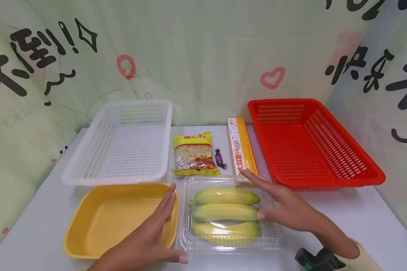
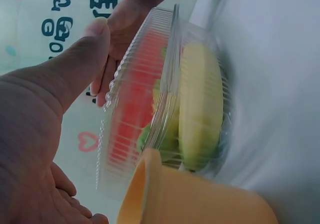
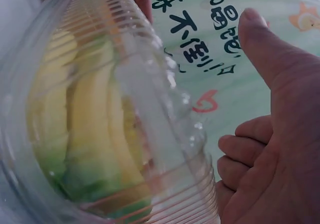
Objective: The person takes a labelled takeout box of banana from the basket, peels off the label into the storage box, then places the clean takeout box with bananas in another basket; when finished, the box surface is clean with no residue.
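A clear plastic clamshell box (image 1: 234, 246) with its lid down stands at the front of the table, and three bananas (image 1: 224, 212) lie side by side inside it. My left hand (image 1: 146, 237) is held between the yellow basin (image 1: 79, 226) and the box, fingers extended and thumb apart, holding nothing. Over the box's right side is my right hand (image 1: 288, 207), also holding nothing, its fingers stretched forward. Whether it touches the lid I cannot tell in the head view. From the right wrist, the box (image 3: 165, 134) appears beside that hand, apart from the thumb.
Behind the basin sits a white mesh basket (image 1: 122, 150); a red mesh basket (image 1: 302, 150) is at the right. Between them lie a yellow noodle packet (image 1: 195, 154), a purple-wrapped candy (image 1: 219, 159) and a pasta box (image 1: 240, 145). A printed curtain (image 1: 207, 64) hangs behind the table.
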Motion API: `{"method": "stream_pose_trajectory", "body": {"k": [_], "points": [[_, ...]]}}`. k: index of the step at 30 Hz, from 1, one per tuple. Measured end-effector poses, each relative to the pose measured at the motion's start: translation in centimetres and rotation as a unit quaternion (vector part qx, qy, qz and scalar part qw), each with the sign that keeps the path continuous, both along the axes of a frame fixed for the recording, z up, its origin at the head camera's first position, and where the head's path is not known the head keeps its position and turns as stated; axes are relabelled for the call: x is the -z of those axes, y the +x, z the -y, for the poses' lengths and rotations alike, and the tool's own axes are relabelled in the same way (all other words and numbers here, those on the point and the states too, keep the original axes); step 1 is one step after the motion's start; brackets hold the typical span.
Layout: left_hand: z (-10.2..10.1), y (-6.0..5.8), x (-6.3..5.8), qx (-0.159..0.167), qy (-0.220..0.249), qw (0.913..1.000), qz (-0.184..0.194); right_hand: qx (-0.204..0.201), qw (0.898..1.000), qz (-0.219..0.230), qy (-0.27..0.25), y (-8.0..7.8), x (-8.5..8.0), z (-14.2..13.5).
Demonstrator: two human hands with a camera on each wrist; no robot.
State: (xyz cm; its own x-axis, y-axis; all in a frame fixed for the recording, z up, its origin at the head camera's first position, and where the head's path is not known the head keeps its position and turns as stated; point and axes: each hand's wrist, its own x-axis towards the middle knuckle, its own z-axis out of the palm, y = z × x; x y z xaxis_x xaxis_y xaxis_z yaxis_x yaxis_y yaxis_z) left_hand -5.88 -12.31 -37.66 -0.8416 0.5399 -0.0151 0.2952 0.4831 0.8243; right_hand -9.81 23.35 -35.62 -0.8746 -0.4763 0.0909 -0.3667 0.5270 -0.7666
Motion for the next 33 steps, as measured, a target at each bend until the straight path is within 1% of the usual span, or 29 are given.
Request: {"method": "stream_pose_trajectory", "body": {"k": [2,6,10,14,18,22,27,33], "points": [[-0.3,0.0,0.0,0.0,-0.003,1.0,-0.006,0.003,1.0,-0.012,0.0,0.2,0.1,-0.3],[-0.7,0.1,0.1,0.0,0.001,1.0,-0.006,0.004,1.0,-0.019,-0.015,0.5,0.4,-0.8],[-1.0,0.1,0.2,0.007,0.012,0.9999,0.001,0.02,1.0,-0.007,-0.017,1.0,1.0,-1.2],[-1.4,0.2,0.3,0.014,0.011,0.9998,-0.002,0.041,0.999,0.008,-0.018,1.3,1.7,-1.5],[-1.8,0.2,0.3,0.01,0.005,0.9999,0.001,0.047,0.999,0.01,-0.013,1.4,2.2,-1.8],[-2.0,0.2,0.4,-0.001,0.008,1.0,0.003,0.038,0.999,0.011,-0.006,1.5,2.5,-2.2],[-2.4,0.2,0.4,-0.002,0.021,0.9998,0.008,0.024,1.0,0.018,-0.01,1.5,3.1,-2.6],[-2.9,0.1,0.4,-0.001,0.009,0.9999,-0.008,0.023,0.999,0.042,-0.008,1.9,3.5,-3.0]]}}
